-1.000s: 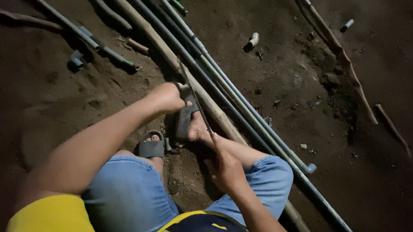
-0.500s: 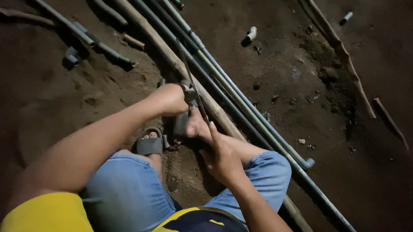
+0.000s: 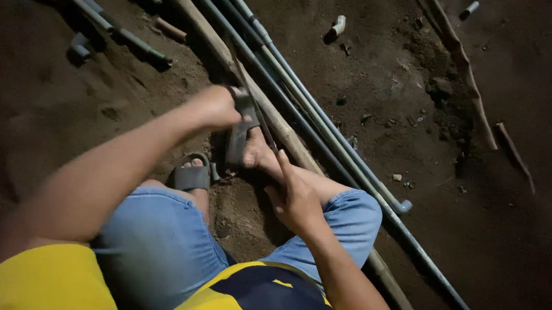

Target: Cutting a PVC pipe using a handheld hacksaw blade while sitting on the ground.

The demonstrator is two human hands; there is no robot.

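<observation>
The person squats on bare dirt ground (image 3: 60,121), both feet in grey sandals planted against a bundle of long pipes (image 3: 327,129), seemingly to pin the bundle in place. The left hand (image 3: 219,106) has its grip closed round a grey pipe fitting (image 3: 244,101) at the near side of the bundle. The right hand (image 3: 296,199) has its grip wrapped on the lower end of a thin blade (image 3: 259,114), apparently a saw blade, though blur hides its teeth. The blade's long axis slants up-left from that hand, away from the body, roughly along the pipes' diagonal run.
</observation>
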